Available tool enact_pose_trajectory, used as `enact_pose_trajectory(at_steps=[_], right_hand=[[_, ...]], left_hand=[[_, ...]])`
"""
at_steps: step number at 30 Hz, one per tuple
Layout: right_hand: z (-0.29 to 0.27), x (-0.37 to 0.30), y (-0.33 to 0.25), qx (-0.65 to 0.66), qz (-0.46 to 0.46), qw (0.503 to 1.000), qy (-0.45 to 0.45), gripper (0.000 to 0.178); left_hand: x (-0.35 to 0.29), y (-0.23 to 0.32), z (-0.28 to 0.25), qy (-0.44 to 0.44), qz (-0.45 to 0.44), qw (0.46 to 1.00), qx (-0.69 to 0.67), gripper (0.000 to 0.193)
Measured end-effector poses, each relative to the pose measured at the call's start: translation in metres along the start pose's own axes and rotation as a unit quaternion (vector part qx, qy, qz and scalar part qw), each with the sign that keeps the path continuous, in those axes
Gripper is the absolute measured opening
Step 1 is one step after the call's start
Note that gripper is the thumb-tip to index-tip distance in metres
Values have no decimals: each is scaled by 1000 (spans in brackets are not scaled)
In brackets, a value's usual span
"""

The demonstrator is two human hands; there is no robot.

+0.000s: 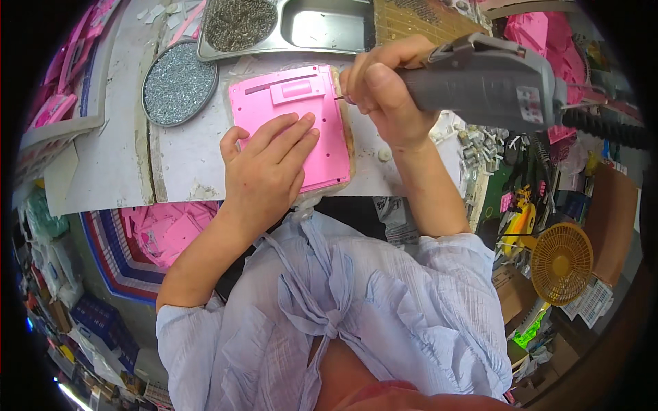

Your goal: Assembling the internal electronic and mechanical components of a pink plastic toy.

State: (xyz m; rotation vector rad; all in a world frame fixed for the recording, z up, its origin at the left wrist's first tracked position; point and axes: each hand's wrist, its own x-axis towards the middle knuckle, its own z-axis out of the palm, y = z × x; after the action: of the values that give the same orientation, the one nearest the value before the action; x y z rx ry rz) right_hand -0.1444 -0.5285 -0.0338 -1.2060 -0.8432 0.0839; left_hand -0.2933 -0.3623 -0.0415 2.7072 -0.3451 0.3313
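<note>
A flat pink plastic panel with a raised tab near its top lies on the white worktop. My left hand presses flat on the panel's lower half, fingers spread. My right hand grips a grey electric screwdriver, whose thin bit touches the panel's upper right edge. The screwdriver's black coiled cable runs off to the right.
A round tray of small silver screws sits left of the panel. Behind it is a steel compartment tray holding more screws. Pink plastic parts fill a basket below the table edge and piles at the top right. A yellow fan stands right.
</note>
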Motion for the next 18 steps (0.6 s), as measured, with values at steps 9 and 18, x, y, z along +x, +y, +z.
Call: enact_pose_trajectory(at_steps=[9,18], right_hand=[[10,0,0,25,16,1000,4,8],[11,-45,-44,-70,55,996,-19,21]], left_hand=[[1,0,3,-5,-5,1000,-4,48],[-3,0,5,18,-5,1000,1,43]])
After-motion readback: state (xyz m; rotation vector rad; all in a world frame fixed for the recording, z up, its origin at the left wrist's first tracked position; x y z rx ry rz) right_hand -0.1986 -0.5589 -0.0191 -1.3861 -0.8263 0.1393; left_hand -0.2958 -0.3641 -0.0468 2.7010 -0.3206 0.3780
